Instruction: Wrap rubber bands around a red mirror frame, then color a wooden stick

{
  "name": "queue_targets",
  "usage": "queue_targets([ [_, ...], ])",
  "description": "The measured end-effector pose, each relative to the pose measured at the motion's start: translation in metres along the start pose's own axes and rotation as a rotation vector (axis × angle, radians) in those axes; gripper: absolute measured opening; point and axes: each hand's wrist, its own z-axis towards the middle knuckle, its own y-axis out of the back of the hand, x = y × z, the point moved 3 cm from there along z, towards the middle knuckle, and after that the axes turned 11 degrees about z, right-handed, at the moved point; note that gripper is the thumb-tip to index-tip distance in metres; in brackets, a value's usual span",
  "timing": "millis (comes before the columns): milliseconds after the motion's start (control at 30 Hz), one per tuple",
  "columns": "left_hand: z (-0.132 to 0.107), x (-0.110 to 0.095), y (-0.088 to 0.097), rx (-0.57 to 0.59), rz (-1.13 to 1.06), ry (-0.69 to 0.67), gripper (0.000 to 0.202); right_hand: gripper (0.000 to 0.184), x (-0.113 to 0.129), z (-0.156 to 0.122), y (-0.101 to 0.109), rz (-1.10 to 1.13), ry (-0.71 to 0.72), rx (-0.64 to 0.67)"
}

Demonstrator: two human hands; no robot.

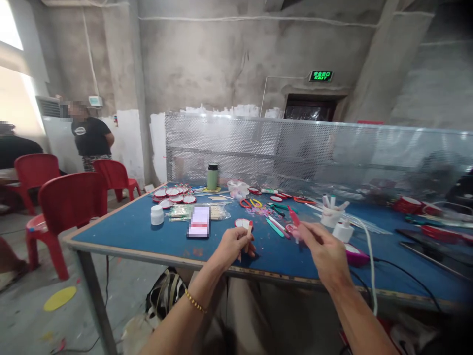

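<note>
My left hand (236, 245) is closed near the front edge of the table, pinching a short flat stick with a red tip (250, 226). Just behind it is a round white disc with a red rim (242, 223). My right hand (327, 249) is shut on a slim red pen-like tool (293, 217), its narrow end angled up and left. Pinkish clear material (291, 230) shows beside those fingers, too blurred to name. A teal pen (274, 228) and a white-and-pink pen (279, 224) lie between my hands.
A phone (198, 222), a white jar (157, 215) and red-rimmed discs (173, 192) are on the left. Pliers (254, 203) and a green bottle (212, 177) lie farther back. A pen cup (330, 215), white bottle (343, 230) and cables (369, 266) are at right.
</note>
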Motion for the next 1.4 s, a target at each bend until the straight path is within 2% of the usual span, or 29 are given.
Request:
queue_targets([
  [167, -0.004, 0.0, 0.0, -0.002, 0.032, 0.017, 0.029, 0.036, -0.004, 0.004, 0.01, 0.064, -0.095, -0.007],
  [300, -0.003, 0.006, 0.002, -0.017, 0.012, 0.049, 0.033, 0.035, -0.007, 0.01, 0.023, -0.03, -0.066, -0.016],
  [400, -0.001, 0.009, 0.002, -0.009, -0.003, 0.042, 0.033, 0.035, -0.007, 0.008, 0.025, -0.05, -0.098, 0.005],
  [667, -0.001, 0.007, 0.002, -0.028, 0.005, 0.04, 0.031, 0.033, -0.009, -0.002, 0.009, -0.08, -0.113, 0.075],
  [867, -0.002, 0.009, 0.003, -0.017, 0.032, 0.045, 0.035, 0.032, -0.007, -0.011, 0.005, -0.223, 0.089, 0.054],
  [933, -0.002, 0.011, 0.004, -0.014, 0.032, 0.035, 0.036, 0.029, -0.006, -0.016, 0.002, -0.25, 0.11, 0.059],
  [1400, -0.001, 0.009, 0.004, -0.012, -0.026, 0.056, 0.031, 0.02, -0.009, -0.02, -0.032, -0.177, 0.011, 0.197],
])
